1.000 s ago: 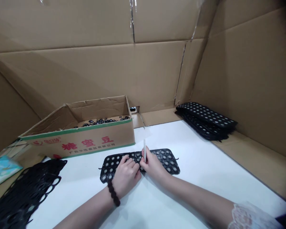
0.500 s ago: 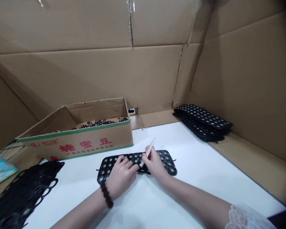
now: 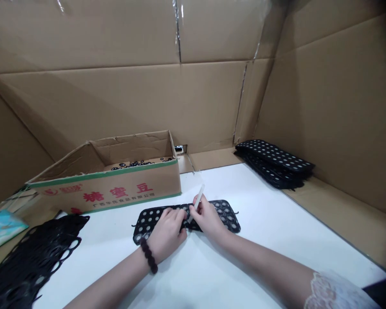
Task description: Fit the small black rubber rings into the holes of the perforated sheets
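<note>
A black rubber-looking sheet (image 3: 225,210) with rows of round holes lies flat on the white tabletop in front of me. My left hand (image 3: 169,229) is over its middle, fingers curled down on the sheet and thumb at its near edge. A slim white stick (image 3: 198,197), like a pen, is pinched in my right hand (image 3: 207,216). It leans with its upper end to the right, and its lower end meets the sheet just beside my left fingertips. What lies under my left fingers is hidden.
Behind the sheet stands an open cardboard box (image 3: 116,191) with small black rings inside. A heap of black perforated sheets (image 3: 28,262) lies at the left, near a blue-white packet (image 3: 4,229). More sheets are stacked (image 3: 273,163) at the back right. Cardboard walls (image 3: 131,94) enclose the table.
My left fingers have drawn in a little on the sheet, nearer the stick. The stick has shifted slightly left and stays in my right hand.
</note>
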{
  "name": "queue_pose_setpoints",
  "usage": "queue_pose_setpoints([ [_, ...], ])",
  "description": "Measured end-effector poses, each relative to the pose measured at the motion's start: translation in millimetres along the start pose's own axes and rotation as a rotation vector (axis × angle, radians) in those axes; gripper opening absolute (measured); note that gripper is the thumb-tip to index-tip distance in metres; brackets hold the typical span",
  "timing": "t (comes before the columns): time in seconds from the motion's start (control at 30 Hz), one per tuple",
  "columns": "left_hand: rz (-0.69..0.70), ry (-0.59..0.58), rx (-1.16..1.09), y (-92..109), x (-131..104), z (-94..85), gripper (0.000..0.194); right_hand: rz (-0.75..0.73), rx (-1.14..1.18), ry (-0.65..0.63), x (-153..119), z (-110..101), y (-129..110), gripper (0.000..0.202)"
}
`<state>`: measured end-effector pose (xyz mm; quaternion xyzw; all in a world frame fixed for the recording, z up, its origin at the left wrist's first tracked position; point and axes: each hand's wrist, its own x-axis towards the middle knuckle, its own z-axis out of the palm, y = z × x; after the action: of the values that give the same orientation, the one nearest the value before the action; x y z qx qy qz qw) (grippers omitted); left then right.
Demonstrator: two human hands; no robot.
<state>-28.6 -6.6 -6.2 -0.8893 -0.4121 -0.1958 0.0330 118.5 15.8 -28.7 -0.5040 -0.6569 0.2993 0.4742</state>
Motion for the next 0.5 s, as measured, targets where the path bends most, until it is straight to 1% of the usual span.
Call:
queue_pose_setpoints([
  [0.03, 0.015, -0.012, 0.019, 1, 1, 0.9, 0.021, -0.001, -0.011, 0.010, 2, 0, 0, 0.009],
  [0.1, 0.063, -0.046, 0.065, 0, 4, 1.5, 0.016, 0.027, -0.035, 0.016, 7, 0, 0, 0.007],
  [0.2, 0.142, -0.098, 0.087, -5, 5, -1.8, 0.006, 0.145, -0.067, -0.044, 16, 2, 0, 0.005],
  [0.23, 0.150, -0.112, 0.075, -7, 5, -3.5, 0.003, 0.156, -0.077, -0.045, 17, 3, 0, 0.005],
  [0.3, 0.132, -0.132, 0.038, -11, 5, -6.0, 0.008, 0.102, -0.082, 0.014, 18, 6, 1, 0.005],
  [0.37, 0.076, -0.129, 0.014, -12, 4, -5.8, 0.011, 0.024, -0.061, 0.085, 16, 9, 4, 0.005],
  [0.4, 0.047, -0.121, 0.015, -11, 3, -4.6, 0.012, 0.012, -0.045, 0.097, 15, 10, 6, 0.006],
  [0.5, -0.001, -0.083, 0.048, -8, 0, 1.1, 0.009, 0.043, -0.023, 0.084, 12, 9, 9, 0.007],
])
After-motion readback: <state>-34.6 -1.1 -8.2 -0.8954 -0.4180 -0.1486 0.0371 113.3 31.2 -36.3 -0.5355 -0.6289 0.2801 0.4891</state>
